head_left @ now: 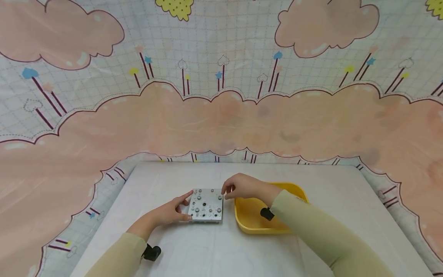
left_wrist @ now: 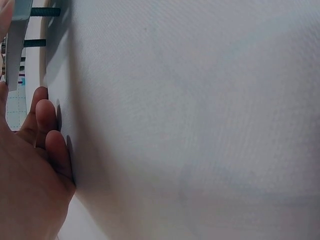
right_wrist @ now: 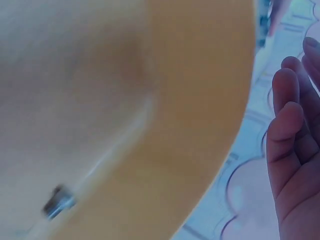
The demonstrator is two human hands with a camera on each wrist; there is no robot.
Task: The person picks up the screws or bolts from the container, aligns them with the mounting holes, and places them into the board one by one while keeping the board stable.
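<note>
A square metal plate [head_left: 207, 204] with several holes and screw heads lies on the white table. My left hand [head_left: 169, 209] grips it along its left side, thumb at the near corner and a finger at the far one. In the left wrist view, threaded screws [left_wrist: 45, 11] stick out from the plate's underside. My right hand [head_left: 243, 186] is at the plate's far right corner, fingers bent down beside the edge. Whether its fingertips pinch something small is hidden. In the right wrist view, its curled fingers [right_wrist: 286, 125] show beyond the basin's rim.
A yellow plastic basin [head_left: 247, 230] stands right of the plate, under my right forearm. Inside it, a small shiny metal piece [right_wrist: 59, 201] lies near the wall, blurred. A patterned cloth [head_left: 221, 123] hangs behind and around the white table [head_left: 173, 250].
</note>
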